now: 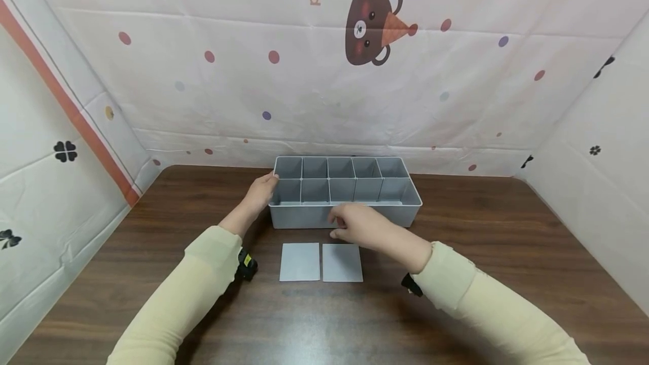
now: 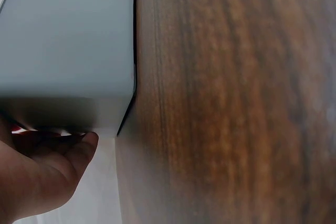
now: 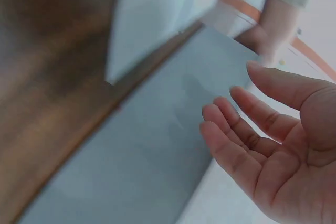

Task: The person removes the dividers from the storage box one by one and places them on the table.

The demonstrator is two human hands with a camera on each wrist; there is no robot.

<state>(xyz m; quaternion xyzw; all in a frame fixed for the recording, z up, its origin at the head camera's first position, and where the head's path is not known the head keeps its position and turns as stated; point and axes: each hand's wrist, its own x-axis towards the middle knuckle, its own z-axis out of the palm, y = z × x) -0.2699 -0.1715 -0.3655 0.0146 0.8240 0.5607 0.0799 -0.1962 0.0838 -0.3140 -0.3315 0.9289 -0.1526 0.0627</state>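
Note:
A long grey divided storage box [image 1: 304, 217] stands on the table, with two rows of compartments. At its left end my left hand [image 1: 262, 189] grips the rim and end wall; in the left wrist view the fingers [image 2: 79, 153] lie against the outside of that wall. My right hand [image 1: 362, 225] hovers before the front wall with loosely bent fingers and holds nothing. In the right wrist view its fingers [image 3: 231, 150] are spread apart. Two flat grey square panels, a left panel [image 1: 300, 262] and a right panel [image 1: 342, 263], lie side by side below the right hand.
The dark wood table [image 1: 481, 275] carries the box near its back edge. A pale patterned cloth [image 1: 243, 83] hangs behind and at both sides. Black devices sit at both wrists, including the left wrist device [image 1: 247, 265].

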